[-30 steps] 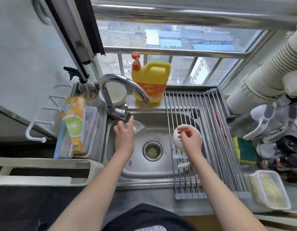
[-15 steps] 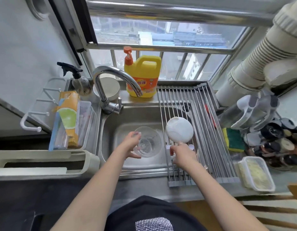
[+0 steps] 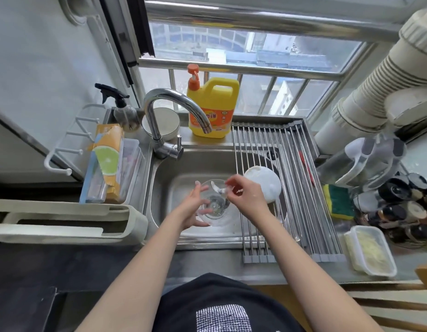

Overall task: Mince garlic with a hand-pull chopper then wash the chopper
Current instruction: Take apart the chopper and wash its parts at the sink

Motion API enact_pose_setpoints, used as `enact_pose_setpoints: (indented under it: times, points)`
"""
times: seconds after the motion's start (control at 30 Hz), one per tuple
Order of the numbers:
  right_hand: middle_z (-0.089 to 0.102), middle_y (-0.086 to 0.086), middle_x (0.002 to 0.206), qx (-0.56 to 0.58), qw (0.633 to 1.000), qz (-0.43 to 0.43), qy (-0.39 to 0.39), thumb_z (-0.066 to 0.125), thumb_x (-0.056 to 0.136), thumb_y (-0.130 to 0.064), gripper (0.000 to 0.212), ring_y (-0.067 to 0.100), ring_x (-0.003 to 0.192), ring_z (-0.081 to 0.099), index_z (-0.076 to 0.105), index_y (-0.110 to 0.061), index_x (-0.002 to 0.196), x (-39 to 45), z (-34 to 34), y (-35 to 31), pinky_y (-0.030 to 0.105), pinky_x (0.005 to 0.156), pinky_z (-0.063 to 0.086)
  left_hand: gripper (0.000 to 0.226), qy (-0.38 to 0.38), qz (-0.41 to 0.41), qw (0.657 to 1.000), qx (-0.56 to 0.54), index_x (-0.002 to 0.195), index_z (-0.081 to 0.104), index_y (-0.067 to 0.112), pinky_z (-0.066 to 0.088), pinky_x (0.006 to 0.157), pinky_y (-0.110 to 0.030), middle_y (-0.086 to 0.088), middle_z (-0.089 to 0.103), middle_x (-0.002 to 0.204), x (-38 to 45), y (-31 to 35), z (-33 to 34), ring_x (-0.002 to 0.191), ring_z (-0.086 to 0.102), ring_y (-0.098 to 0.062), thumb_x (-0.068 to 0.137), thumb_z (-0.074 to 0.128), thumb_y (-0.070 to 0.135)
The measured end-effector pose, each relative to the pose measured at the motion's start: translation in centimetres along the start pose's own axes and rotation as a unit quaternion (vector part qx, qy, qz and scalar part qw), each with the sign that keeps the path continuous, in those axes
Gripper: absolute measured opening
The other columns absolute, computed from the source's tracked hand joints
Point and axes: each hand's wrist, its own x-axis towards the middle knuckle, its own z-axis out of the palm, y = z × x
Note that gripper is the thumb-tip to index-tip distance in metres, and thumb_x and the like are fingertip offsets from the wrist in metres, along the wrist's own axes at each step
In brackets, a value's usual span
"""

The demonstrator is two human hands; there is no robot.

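Note:
Over the steel sink [image 3: 164,188] my left hand [image 3: 194,207] holds the chopper's clear plastic bowl [image 3: 213,204] by its left side, mouth facing up. My right hand [image 3: 246,195] pinches a small clear blade piece [image 3: 223,188] at the bowl's upper right rim. The chopper's white round lid [image 3: 265,183] lies on the roll-up drying rack [image 3: 298,188], just behind my right hand. A lidless plastic box of minced garlic [image 3: 370,250] sits on the counter at the right.
The curved tap [image 3: 174,109] arches over the sink, no water running. A yellow dish soap jug [image 3: 213,106] stands behind it. A green-yellow sponge [image 3: 337,202] and spice jars [image 3: 404,207] crowd the right counter. A cling-film box [image 3: 107,161] lies left.
My left hand brought the clear bowl from under the tap to the sink's middle. My right hand left the white lid on the rack, picked up the blade piece and moved it to the bowl.

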Motion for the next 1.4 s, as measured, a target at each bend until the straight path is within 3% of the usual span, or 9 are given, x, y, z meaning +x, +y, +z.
enact_pose_setpoints:
  times: [0.17,0.33,0.57,0.67,0.97,1.07,1.2,1.33,1.4]
  points:
    - [0.070,0.001,0.085,-0.042,0.998,-0.011,-0.053,0.065,0.083,-0.006,0.011,0.018,0.078,0.063,0.070,-0.010,0.091,-0.3,1.6,1.2,0.034,0.077,0.053,0.057,0.003,-0.004,1.000,-0.008,0.132,0.045,0.030,0.051,0.067,-0.048,-0.009,0.041,0.137,-0.1,0.1,0.0,0.095,0.057,-0.023,0.095,0.019,0.064]
    - [0.070,-0.001,0.083,-0.055,0.996,-0.027,-0.072,0.063,0.081,-0.002,0.013,0.017,0.076,0.063,0.069,-0.011,0.089,-0.1,2.6,1.3,0.032,0.076,0.052,0.058,-0.002,-0.020,0.998,-0.053,0.128,0.047,0.027,0.045,0.091,-0.064,-0.013,0.039,0.137,0.6,0.4,-0.1,0.097,0.059,-0.033,0.095,0.019,0.065]
    - [0.071,0.001,0.085,-0.068,0.992,-0.028,-0.099,0.061,0.081,-0.001,0.017,0.016,0.080,0.065,0.070,-0.011,0.092,0.4,3.0,1.5,0.030,0.078,0.051,0.060,0.000,-0.021,0.999,-0.028,0.133,0.046,0.027,0.045,0.093,-0.061,-0.016,0.024,0.149,0.5,0.3,-0.3,0.100,0.057,-0.032,0.095,0.018,0.064]
    - [0.071,0.000,0.085,-0.062,0.991,-0.008,-0.117,0.059,0.080,-0.001,0.021,0.015,0.082,0.066,0.070,-0.014,0.093,0.2,3.4,1.6,0.029,0.080,0.052,0.061,-0.006,-0.025,1.000,-0.013,0.133,0.047,0.028,0.047,0.092,-0.061,-0.011,0.029,0.140,0.8,0.2,-0.1,0.112,0.054,-0.034,0.094,0.019,0.066]
    - [0.064,0.001,0.079,-0.158,0.973,0.001,-0.167,0.069,0.083,-0.022,0.013,0.018,0.076,0.056,0.064,-0.014,0.091,1.0,4.0,1.5,0.031,0.068,0.043,0.056,0.002,-0.026,1.000,-0.008,0.123,0.050,0.029,0.050,0.087,-0.061,-0.016,0.057,0.122,1.4,-0.5,-0.9,0.087,0.062,-0.028,0.091,0.029,0.069]
    - [0.049,-0.008,0.069,-0.103,0.992,-0.009,-0.071,0.063,0.088,-0.034,0.022,0.013,0.066,0.046,0.055,-0.017,0.100,0.4,4.5,1.3,0.028,0.058,0.032,0.044,0.040,-0.007,0.999,-0.033,0.127,0.047,0.025,0.053,0.081,-0.059,-0.004,0.050,0.122,0.8,-0.6,-1.7,0.110,0.052,-0.024,0.094,0.047,0.054]
    - [0.054,0.008,0.083,-0.055,0.992,0.081,0.078,0.045,0.096,-0.014,0.008,0.027,0.081,0.051,0.048,-0.007,0.094,0.2,6.5,2.0,0.030,0.065,0.031,0.039,0.140,0.024,0.988,-0.063,0.126,0.047,0.022,0.055,0.057,-0.043,-0.005,0.045,0.128,1.0,-0.8,-4.0,0.112,0.048,-0.024,0.091,0.062,0.013]
    - [0.038,0.023,0.137,-0.195,0.922,0.259,-0.212,0.038,0.092,-0.006,0.047,0.037,0.124,0.044,0.029,0.000,0.138,1.7,10.4,4.9,0.039,0.097,0.040,0.043,0.158,0.053,0.982,-0.094,0.126,0.045,0.022,0.056,0.063,-0.052,0.000,0.042,0.125,1.6,-0.5,-5.8,0.109,0.051,-0.024,0.091,0.058,0.001]
    - [0.029,0.023,0.145,-0.258,0.889,0.287,-0.246,0.040,0.092,-0.010,0.055,0.036,0.130,0.037,0.022,0.001,0.143,2.8,11.8,6.4,0.040,0.105,0.036,0.034,0.145,0.055,0.983,-0.095,0.120,0.047,0.027,0.058,0.056,-0.047,0.000,0.040,0.136,1.7,-0.7,-6.3,0.118,0.049,-0.026,0.093,0.058,0.010]
